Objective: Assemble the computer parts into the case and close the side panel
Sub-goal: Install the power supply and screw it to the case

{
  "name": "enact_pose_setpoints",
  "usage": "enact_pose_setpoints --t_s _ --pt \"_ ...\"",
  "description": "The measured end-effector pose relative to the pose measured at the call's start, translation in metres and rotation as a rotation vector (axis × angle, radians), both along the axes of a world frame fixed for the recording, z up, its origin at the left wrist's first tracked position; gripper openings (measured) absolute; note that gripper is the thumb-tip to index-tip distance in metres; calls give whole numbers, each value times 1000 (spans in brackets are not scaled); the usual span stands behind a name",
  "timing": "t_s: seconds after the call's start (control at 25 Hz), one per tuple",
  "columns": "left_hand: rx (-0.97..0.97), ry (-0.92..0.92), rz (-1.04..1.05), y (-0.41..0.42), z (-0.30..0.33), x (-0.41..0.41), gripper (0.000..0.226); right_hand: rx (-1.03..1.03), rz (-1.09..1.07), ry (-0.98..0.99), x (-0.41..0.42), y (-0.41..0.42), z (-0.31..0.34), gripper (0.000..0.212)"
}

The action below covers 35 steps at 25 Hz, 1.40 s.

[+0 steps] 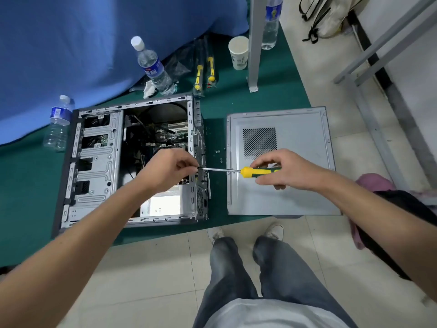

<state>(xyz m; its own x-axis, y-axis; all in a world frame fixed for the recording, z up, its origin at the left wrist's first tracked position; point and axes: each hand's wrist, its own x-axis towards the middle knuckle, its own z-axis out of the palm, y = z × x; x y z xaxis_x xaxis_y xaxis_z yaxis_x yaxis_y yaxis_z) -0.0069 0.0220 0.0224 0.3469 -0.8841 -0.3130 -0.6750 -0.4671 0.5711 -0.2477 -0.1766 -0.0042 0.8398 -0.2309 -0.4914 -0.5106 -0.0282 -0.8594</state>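
Observation:
The open computer case (94, 162) lies on its side on a green mat, its motherboard and drive cage exposed. Its grey side panel (295, 195) lies flat to the right of the case. My right hand (283, 169) grips the yellow and green handle of a screwdriver (250, 172), held level over the panel. The shaft points left at the case's rear edge. My left hand (172, 169) hovers over that rear edge, and its fingertips pinch the screwdriver's tip, where a small screw may sit.
Several loose screws (220, 155) lie on the mat between case and panel. Two water bottles (155, 67) stand behind and left of the case. Two packaged screwdrivers (204, 72), a paper cup (238, 53) and a metal post (255, 43) are at the back. My feet are on tile below.

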Motion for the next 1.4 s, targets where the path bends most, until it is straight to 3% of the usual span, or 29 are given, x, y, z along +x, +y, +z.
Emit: enact_pose_setpoints --t_s 0.12,0.28,0.64,0.96,1.4 --pt "66 12 -100 -9 -4 0 7 204 -140 13 -10 -6 -16 29" --pt "349 12 -361 -32 -12 -4 6 331 -418 11 -25 -1 -38 19" --pt "596 -233 -702 -71 -21 -5 5 444 -596 17 -27 29 -62 15" --pt "704 -305 -775 -75 -21 -11 8 490 -609 25 -20 45 -74 16" --pt "642 -210 -675 -64 -22 0 7 497 -542 8 -17 35 -72 31"
